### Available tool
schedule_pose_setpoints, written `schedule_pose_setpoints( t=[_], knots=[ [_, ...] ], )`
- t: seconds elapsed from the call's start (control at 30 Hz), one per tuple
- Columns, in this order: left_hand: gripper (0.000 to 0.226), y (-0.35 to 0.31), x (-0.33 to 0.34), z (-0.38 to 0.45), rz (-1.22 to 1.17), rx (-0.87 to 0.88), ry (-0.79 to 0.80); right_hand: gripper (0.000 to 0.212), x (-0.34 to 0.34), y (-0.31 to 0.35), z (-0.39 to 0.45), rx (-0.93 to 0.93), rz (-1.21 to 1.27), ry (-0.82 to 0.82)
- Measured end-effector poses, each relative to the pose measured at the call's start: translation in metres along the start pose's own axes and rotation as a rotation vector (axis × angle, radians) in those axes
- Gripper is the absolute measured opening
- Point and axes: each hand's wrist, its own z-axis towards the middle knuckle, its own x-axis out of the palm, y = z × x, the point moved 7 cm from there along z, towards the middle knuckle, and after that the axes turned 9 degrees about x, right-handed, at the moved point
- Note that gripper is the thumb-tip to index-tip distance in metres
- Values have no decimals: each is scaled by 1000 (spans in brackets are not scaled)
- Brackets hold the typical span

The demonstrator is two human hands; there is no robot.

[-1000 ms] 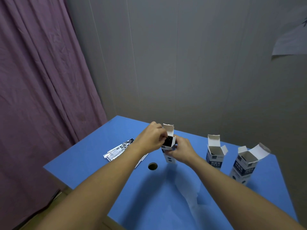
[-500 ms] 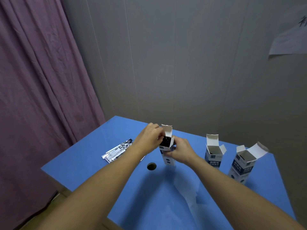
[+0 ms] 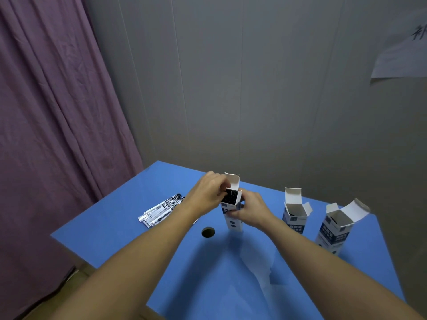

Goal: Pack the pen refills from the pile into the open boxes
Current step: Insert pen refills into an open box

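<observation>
Three tall white-and-blue boxes stand open on the blue table [image 3: 129, 241]. My right hand [image 3: 251, 210] grips the left box [image 3: 233, 225] round its middle and holds it upright. Dark pen refills [image 3: 231, 197] fill its open top, and its lid flap stands up behind. My left hand [image 3: 208, 192] is at the box's left rim, fingertips curled on the edge beside the refill ends. The pile of wrapped pen refills [image 3: 159, 210] lies flat on the table, left of my left wrist. The middle box [image 3: 294, 215] and the right box [image 3: 335, 229] stand untouched, flaps up.
A round cable hole [image 3: 208, 232] sits in the table just in front of the held box. A purple curtain [image 3: 46, 135] hangs at the left, and a grey wall is close behind the table. A paper sheet [image 3: 402, 54] is stuck on the wall at upper right.
My left hand has drawn back slightly from over the box's opening to its left rim, so the dark refill ends show. The right hand and box stay put.
</observation>
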Motion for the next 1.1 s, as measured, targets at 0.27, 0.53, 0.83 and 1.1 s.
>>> schedule_pose_setpoints(
  t=[0.27,0.53,0.83,1.1],
  knots=[
    [17,-6,8,11,99,-53,125,33,2,1,1,-39,-68,28],
    [23,-5,5,14,68,-10,166,35,-8,0,2,-46,-91,29],
    [25,-6,12,17,248,5,159,31,-1,7,1,-61,-73,52],
    [21,29,-6,1,-372,-320,-196,45,-20,-2,10,84,188,16]
  ],
)
